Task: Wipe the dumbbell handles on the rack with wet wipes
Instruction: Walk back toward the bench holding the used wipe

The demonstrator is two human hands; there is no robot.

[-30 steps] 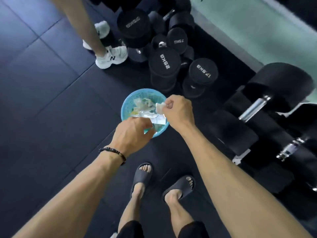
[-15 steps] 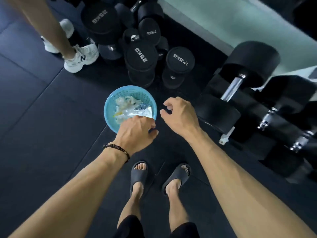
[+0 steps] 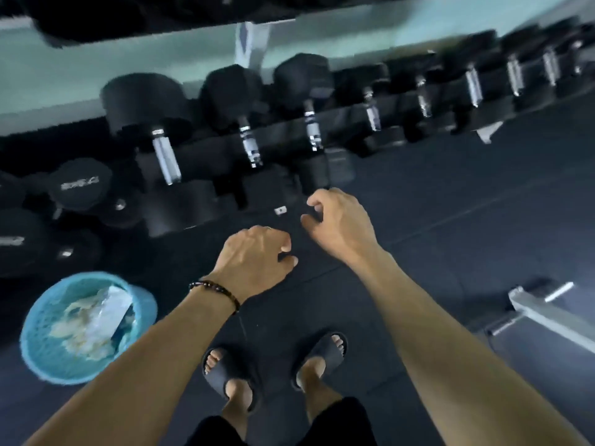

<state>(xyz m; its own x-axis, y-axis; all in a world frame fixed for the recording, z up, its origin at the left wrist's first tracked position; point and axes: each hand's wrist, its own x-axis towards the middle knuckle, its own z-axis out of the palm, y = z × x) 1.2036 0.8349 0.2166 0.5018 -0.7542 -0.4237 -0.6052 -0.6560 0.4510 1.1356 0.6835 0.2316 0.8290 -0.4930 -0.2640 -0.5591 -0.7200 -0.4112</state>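
Both hands have left the blue basket [image 3: 42, 333], which half a second ago lay right under the left hand and now sits at the lower left of the frame, with crumpled wipes and a clear packet [image 3: 109, 313] inside it; the view has swung so that the rack [image 3: 289, 130] runs across the upper half of the frame instead of standing at the right edge. Dumbbells on the rack lie side by side in a row that climbs slightly toward the upper right, each with its long axis running from the upper part of the frame down toward the person, so the chrome dumbbell handles [image 3: 165, 159] point nearly straight at the viewer, tilted a little to the lower right. Loose dumbbells [image 3: 79, 185] stand on the floor [image 3: 450, 220] at the left edge. The left hand [image 3: 254, 262], with a bead bracelet [image 3: 215, 292] at the wrist, hangs at the centre of the frame, back upward, fingers loosely curled and holding nothing visible. The right hand [image 3: 341, 223] is just above and to the right of it, near the lowest dumbbell heads, fingers bent inward with thumb and forefinger apart, also empty. Two feet in dark slides [image 3: 322, 352] stand at the bottom centre, and the picture is motion-blurred.
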